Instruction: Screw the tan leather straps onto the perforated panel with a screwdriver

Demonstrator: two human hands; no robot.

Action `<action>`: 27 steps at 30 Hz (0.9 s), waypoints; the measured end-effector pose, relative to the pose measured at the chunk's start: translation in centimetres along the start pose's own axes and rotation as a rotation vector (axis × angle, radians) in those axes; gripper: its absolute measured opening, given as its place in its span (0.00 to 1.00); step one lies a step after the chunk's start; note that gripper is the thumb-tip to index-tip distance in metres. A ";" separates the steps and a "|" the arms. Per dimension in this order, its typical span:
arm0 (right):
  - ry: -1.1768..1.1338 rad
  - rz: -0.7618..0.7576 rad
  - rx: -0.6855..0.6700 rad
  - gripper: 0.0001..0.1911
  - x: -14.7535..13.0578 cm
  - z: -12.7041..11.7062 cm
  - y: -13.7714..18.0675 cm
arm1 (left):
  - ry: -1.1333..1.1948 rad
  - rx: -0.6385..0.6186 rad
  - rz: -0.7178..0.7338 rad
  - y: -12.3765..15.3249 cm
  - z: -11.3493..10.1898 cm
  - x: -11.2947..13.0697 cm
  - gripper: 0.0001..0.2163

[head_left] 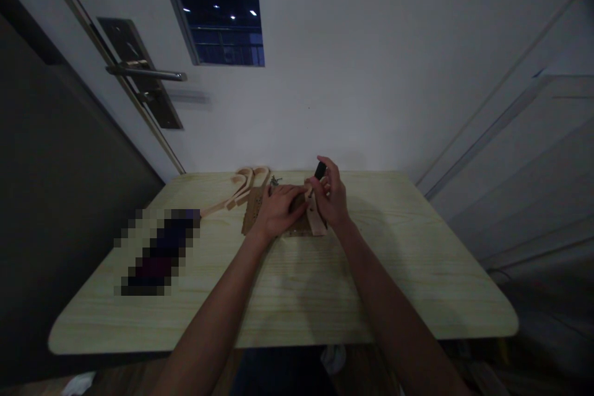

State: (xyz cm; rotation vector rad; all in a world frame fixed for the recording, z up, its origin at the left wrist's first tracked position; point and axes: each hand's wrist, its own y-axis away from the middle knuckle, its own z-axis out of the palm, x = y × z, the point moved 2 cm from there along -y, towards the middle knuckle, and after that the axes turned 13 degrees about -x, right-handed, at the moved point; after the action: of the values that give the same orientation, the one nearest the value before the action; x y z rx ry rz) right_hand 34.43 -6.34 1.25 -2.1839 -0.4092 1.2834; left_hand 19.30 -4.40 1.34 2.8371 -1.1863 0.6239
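Note:
My left hand [279, 207] lies across a brown board [251, 210], its fingertips and thumb against a curved light wooden piece [316, 221]. That piece lies along the board's right side, with dark spots on it. In my right hand [335, 197] is a screwdriver [320, 170] with a black handle. It is held tilted, its lower end at the upper part of the wooden piece; the fingers partly hide the tip. Just beyond my left fingers sits a small heap of dark metal bits [275, 181], too small to name.
Curved wooden hook-shaped pieces [241, 189] lie at the table's back left. A blurred-out dark object [162, 250] rests on the left of the pale wooden table [417, 284]. A white door [352, 62] with a metal handle [153, 73] stands right behind the table.

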 end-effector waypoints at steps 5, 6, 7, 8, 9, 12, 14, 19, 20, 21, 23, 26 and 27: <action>-0.048 -0.028 -0.084 0.23 -0.6 -0.1 0.1 | -0.003 -0.009 0.003 -0.1 -0.1 0.1 0.16; -0.055 -0.027 -0.094 0.24 -0.5 -0.1 0.1 | -0.002 -0.010 0.001 -0.1 -0.1 0.1 0.16; -0.063 -0.024 -0.098 0.25 -0.4 0.0 0.1 | -0.001 -0.011 0.000 -0.1 -0.1 0.0 0.16; -0.070 -0.016 -0.099 0.26 -0.2 0.2 0.1 | 0.000 -0.008 -0.001 -0.1 0.0 0.0 0.16; -0.074 -0.014 -0.098 0.26 0.0 0.3 0.0 | -0.001 -0.005 0.000 -0.1 0.0 -0.1 0.15; -0.080 0.020 -0.060 0.18 0.5 0.6 -0.2 | -0.005 0.008 0.002 -0.1 0.2 -0.2 0.15; -0.086 0.053 -0.028 0.14 0.8 0.7 -0.3 | -0.005 0.010 0.005 -0.1 0.2 -0.2 0.15; -0.086 0.098 0.078 0.14 1.0 0.6 -0.3 | -0.012 0.003 -0.003 -0.1 0.2 -0.1 0.15; -0.090 0.095 0.096 0.17 0.9 0.6 -0.3 | -0.013 0.003 -0.004 -0.1 0.1 -0.1 0.15; -0.092 0.090 0.104 0.20 0.9 0.6 -0.3 | -0.013 0.003 -0.002 -0.1 0.1 -0.1 0.15; -0.082 0.075 0.088 0.25 0.7 0.6 -0.2 | -0.013 0.000 0.001 -0.1 0.1 -0.1 0.15; -0.045 0.054 0.045 0.29 0.5 0.7 -0.1 | -0.010 0.000 0.007 -0.1 0.1 -0.1 0.15; -0.037 0.048 0.037 0.29 0.5 0.7 0.0 | -0.008 0.003 0.007 -0.1 0.1 -0.1 0.15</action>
State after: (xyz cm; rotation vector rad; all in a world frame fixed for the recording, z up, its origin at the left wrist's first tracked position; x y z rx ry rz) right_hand 34.11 -5.82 0.65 -2.1537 -0.3461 1.3485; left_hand 19.33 -4.30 1.20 2.8418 -1.1988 0.6151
